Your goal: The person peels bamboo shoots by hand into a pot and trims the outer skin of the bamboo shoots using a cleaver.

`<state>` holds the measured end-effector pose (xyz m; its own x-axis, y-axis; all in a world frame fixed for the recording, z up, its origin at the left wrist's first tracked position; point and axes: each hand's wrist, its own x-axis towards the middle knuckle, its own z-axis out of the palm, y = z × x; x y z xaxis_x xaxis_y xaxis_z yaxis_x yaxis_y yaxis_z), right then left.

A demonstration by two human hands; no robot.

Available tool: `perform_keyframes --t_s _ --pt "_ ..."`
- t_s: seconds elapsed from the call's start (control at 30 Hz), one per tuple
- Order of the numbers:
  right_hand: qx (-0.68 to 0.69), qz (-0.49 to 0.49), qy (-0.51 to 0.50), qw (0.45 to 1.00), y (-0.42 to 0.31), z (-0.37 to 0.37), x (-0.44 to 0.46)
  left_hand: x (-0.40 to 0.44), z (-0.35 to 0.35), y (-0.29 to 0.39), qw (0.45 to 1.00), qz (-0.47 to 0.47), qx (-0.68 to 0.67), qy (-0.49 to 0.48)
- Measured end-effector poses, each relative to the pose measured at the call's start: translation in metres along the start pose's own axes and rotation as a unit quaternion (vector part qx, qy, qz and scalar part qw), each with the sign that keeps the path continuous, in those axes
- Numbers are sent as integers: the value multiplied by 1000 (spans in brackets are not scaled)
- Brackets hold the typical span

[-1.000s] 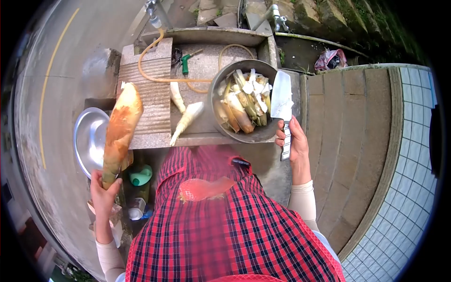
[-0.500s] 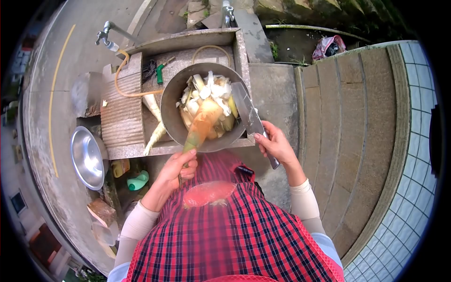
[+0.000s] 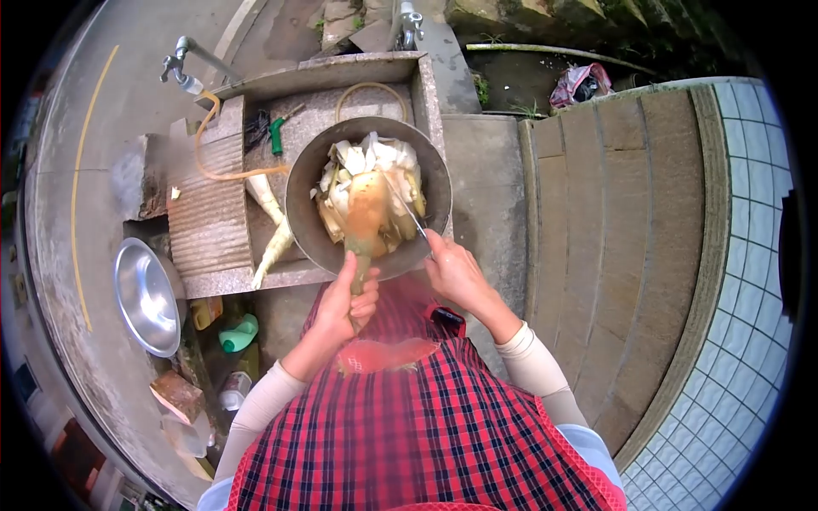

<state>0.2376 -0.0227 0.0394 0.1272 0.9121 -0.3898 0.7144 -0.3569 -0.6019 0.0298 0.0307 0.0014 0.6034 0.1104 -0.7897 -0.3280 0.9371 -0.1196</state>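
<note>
A brown and green bamboo shoot [image 3: 367, 204] is held by its green end in my left hand [image 3: 351, 298], whose fingers wrap round it. Its thick part lies over the metal pot [image 3: 298, 200]. My right hand [image 3: 456, 271] grips the knife [image 3: 412, 216]; the blade, seen nearly edge-on, is beside the shoot, and whether they touch I cannot tell. White and yellowish pieces [image 3: 394, 156] fill much of the pot. Two pale peeled shoots [image 3: 274, 250] lie in the sink left of the pot.
The stone sink [image 3: 307, 274] has a ridged board [image 3: 207, 204], a hose [image 3: 201, 153] and a green nozzle [image 3: 276, 136]. A metal basin [image 3: 146, 296] stands at the left, with a green bottle [image 3: 239, 333] below the sink. Steps [image 3: 613, 255] lie on the right.
The unpeeled shoot came from the far left to over the pot. My right hand brought the knife inward, from the pot's right side to beside the shoot. The view also shifted.
</note>
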Motion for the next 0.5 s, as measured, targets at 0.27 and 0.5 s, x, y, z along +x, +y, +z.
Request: perform_keyframes --t_s 0.27,0.5 --pt "-32 -14 11 999 -1 5 3 30 -3 -9 997 18 39 58" --pt "-47 69 -5 996 -8 -1 -3 19 1 -13 998 50 24 25"
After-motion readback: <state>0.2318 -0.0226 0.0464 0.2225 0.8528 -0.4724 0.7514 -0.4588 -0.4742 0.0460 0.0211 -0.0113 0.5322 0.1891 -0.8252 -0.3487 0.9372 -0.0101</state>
